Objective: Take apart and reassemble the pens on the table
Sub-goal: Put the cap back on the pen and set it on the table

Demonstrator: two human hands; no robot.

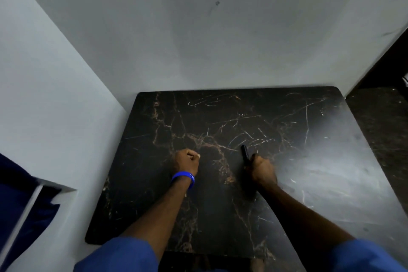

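Both hands are over a black marble-pattern table (220, 216) set into a white-walled corner. The left hand (186, 161), wearing a blue wristband (183, 178), is clenched in a fist; its contents cannot be determined. The right hand (262, 170) grips a black pen (244, 152), which projects away from the person. Blue sleeves (123, 256) cover both upper arms.

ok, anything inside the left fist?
A small pale tip shows at the knuckles of the left hand; the closed fingers cover whatever else it holds. The right hand grips a dark pen over the table.
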